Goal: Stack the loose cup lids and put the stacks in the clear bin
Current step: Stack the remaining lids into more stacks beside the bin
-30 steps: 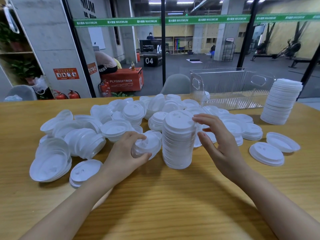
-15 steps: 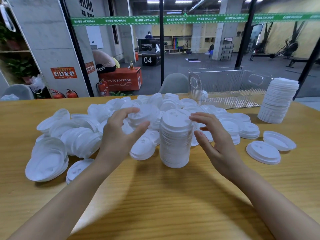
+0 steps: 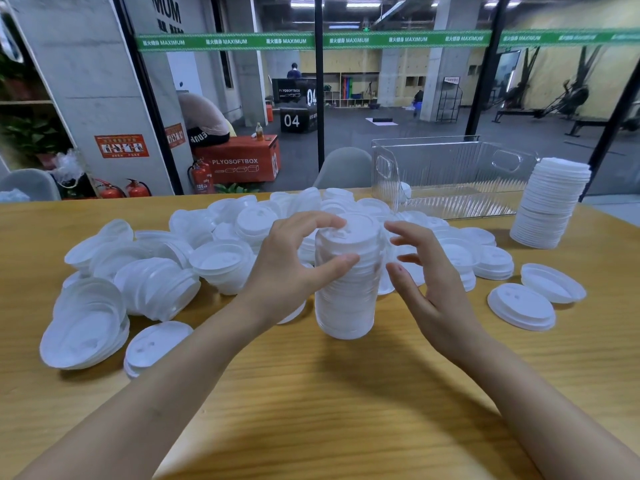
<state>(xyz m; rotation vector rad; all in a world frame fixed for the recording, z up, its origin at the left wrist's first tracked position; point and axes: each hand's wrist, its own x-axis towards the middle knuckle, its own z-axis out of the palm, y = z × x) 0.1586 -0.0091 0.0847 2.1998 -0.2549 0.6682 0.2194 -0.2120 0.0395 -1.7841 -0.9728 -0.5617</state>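
A tall stack of white cup lids (image 3: pixel 347 299) stands upright on the wooden table (image 3: pixel 346 410), in the middle. My left hand (image 3: pixel 287 271) grips its top lids, index finger over the rim and thumb on the side. My right hand (image 3: pixel 429 289) is held beside the stack's right side with spread, relaxed fingers; I cannot tell if they touch it. Loose lids and short stacks (image 3: pixel 221 261) lie heaped to the left and behind. The clear bin (image 3: pixel 443 168) stands at the back right, with one small white item at its left end.
A second tall lid stack (image 3: pixel 550 206) stands right of the bin, near the table's right edge. Two single lids (image 3: pixel 521 306) lie on the right. A glass wall runs behind the table, with a grey chair back (image 3: pixel 343 168) against the far edge.
My left hand lifted a few lids from the table and brought them right, onto the top of the tall stack. My right hand stayed beside the stack.
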